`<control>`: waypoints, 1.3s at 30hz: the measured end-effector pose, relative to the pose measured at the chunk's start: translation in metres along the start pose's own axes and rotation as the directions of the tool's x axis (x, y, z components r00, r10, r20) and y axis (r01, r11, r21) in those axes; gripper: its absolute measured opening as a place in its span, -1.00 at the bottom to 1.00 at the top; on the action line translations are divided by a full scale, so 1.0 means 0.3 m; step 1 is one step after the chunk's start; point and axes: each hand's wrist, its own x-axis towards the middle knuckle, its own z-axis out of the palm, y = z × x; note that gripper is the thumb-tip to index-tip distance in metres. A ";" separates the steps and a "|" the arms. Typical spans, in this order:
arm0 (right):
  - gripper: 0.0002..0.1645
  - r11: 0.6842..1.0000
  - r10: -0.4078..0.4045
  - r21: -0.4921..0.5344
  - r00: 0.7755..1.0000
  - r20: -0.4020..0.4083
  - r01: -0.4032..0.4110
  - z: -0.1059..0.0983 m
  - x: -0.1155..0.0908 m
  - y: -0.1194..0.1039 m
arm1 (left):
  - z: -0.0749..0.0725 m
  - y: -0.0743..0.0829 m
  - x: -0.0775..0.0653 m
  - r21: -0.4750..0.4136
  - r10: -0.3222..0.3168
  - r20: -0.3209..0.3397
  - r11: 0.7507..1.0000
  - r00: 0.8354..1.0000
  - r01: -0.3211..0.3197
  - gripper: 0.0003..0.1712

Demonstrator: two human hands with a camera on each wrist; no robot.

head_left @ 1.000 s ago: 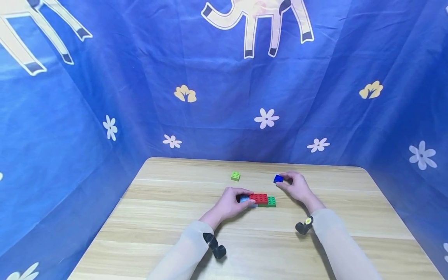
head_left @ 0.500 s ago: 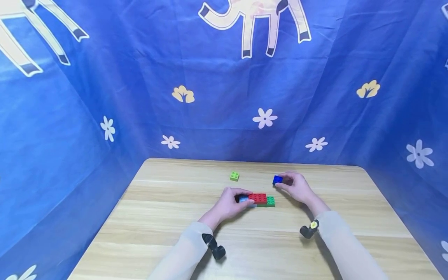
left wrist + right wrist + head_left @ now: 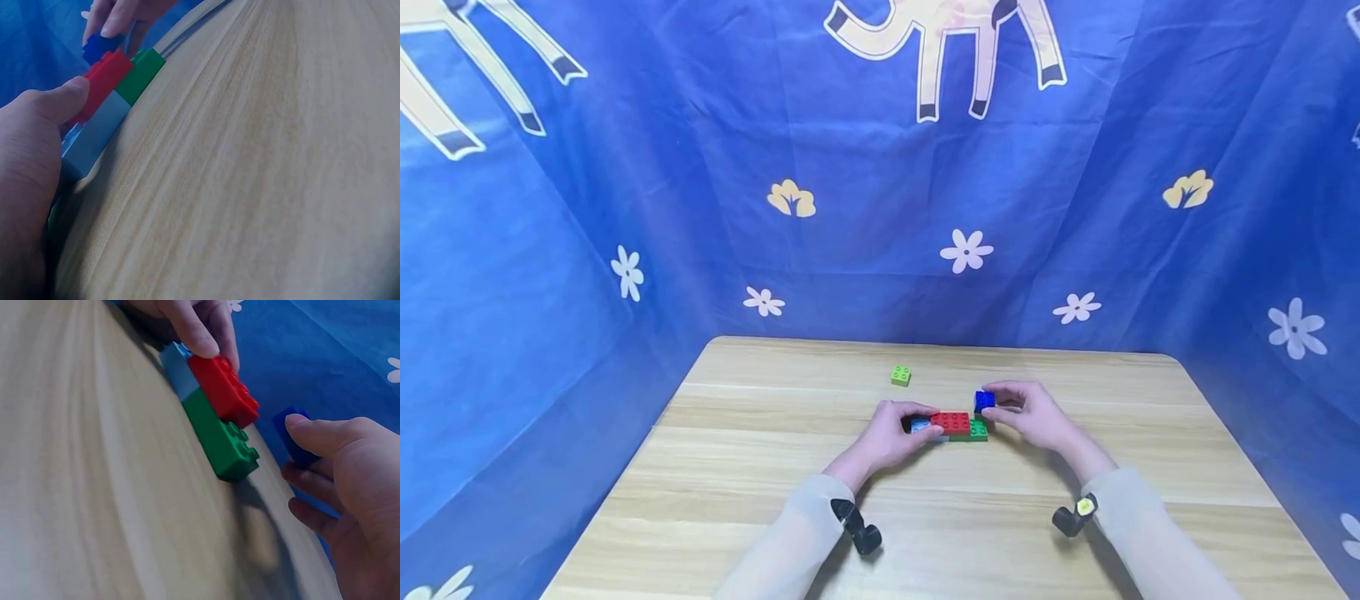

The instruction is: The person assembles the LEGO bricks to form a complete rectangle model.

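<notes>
A red building brick point(image 3: 953, 422) bridges a light blue brick point(image 3: 97, 137) and a green brick point(image 3: 219, 440), which sit end to end on the table. My left hand point(image 3: 887, 437) grips the red brick's left end between thumb and fingers. Between thumb and fingers of my right hand point(image 3: 1033, 412) is a small dark blue brick point(image 3: 984, 402), raised just behind the green brick's right end. In the right wrist view it is held apart from the stack, tilted. The green brick's studs show bare beside the red one.
A lime green brick point(image 3: 901, 376) with studs up lies farther back on the wooden table point(image 3: 955, 517). A blue patterned cloth point(image 3: 865, 225) hangs behind the table and at both sides.
My right hand has lifted the dark blue brick and brought it left and nearer to the stack. The left hand keeps its hold on the red brick.
</notes>
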 end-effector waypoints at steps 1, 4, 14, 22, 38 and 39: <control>-0.46 1.000 -0.003 0.001 1.000 0.013 0.003 0.005 -0.004 0.000 | 0.000 0.000 0.001 0.001 0.000 0.000 1.000 1.000 0.000 -0.58; -0.48 0.999 -0.034 0.010 0.998 0.051 0.034 0.019 -0.017 0.002 | -0.002 -0.003 0.004 0.000 0.001 0.001 1.000 1.000 -0.001 -0.58; -0.58 0.990 -0.125 -0.048 0.988 0.094 0.130 0.037 -0.030 0.014 | -0.003 -0.009 0.009 -0.012 0.013 -0.007 1.000 1.000 -0.013 -0.59; -0.59 0.980 -0.134 -0.131 0.985 0.111 0.148 0.038 -0.023 0.019 | -0.004 -0.013 0.008 -0.015 0.016 -0.003 1.000 1.000 -0.016 -0.58; -0.58 0.989 -0.059 -0.133 0.996 0.071 0.068 0.057 -0.027 0.026 | 0.001 -0.012 0.000 -0.005 0.011 -0.007 1.000 1.000 -0.011 -0.59; -0.59 0.989 -0.057 -0.131 0.996 0.068 0.066 0.058 -0.027 0.028 | 0.001 -0.010 -0.001 -0.005 0.010 -0.007 1.000 1.000 -0.011 -0.59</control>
